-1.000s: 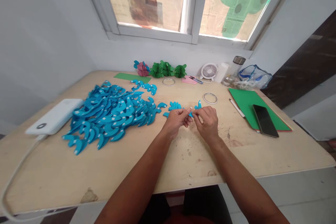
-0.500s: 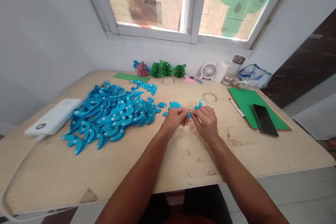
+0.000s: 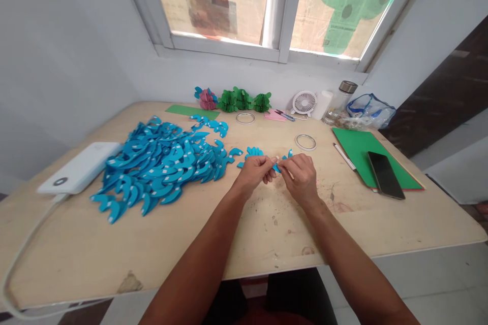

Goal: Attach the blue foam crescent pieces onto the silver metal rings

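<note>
Over the middle of the table, my left hand (image 3: 256,171) is closed, thumb and fingers pinching a small blue paper piece (image 3: 277,168). My right hand (image 3: 299,173) meets it from the right, its fingertips pinched at the same piece and covering part of it. Just behind my left hand lie several blue paper pieces (image 3: 254,152), partly hidden by it. Another blue piece (image 3: 290,153) shows behind my right hand. To the left spreads a large heap of curved blue paper pieces (image 3: 168,157) with small white squares on them.
A white power bank (image 3: 82,167) with a cable lies left of the heap. Two tape rolls (image 3: 305,135) lie behind my hands. On the right, a phone (image 3: 385,175) rests on green sheets (image 3: 362,147) beside a pen (image 3: 344,156). Folded paper shapes (image 3: 242,99) and a fan (image 3: 304,103) line the wall.
Both hands stay together at the blue paper piece with barely any finger movement. Less of the blue piece behind my right hand shows now. The view has shifted very slightly.
</note>
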